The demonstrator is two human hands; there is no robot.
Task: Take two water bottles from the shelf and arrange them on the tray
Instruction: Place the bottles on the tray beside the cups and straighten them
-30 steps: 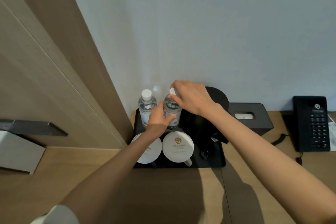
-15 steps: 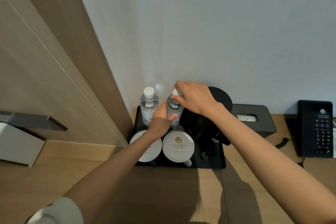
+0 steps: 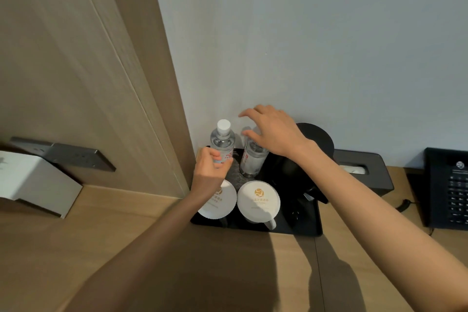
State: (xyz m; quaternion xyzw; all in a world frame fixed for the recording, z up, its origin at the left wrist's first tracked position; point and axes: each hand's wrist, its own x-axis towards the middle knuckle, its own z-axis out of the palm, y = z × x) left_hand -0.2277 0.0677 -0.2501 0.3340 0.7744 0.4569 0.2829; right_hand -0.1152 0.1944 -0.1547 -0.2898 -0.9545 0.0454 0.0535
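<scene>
Two bottles stand upright at the back of the black tray (image 3: 314,232) on the desk (image 3: 141,248), left bottle (image 3: 222,138) beside right bottle (image 3: 252,159). Left hand (image 3: 210,173) curls loosely at the left bottle's base; a firm grip cannot be told. Right hand (image 3: 272,132) hovers spread above the right bottle.

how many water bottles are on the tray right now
2. The left bottle stands at the back left corner of the black tray, behind the left hand. The right bottle stands beside it, under the right hand.
</scene>
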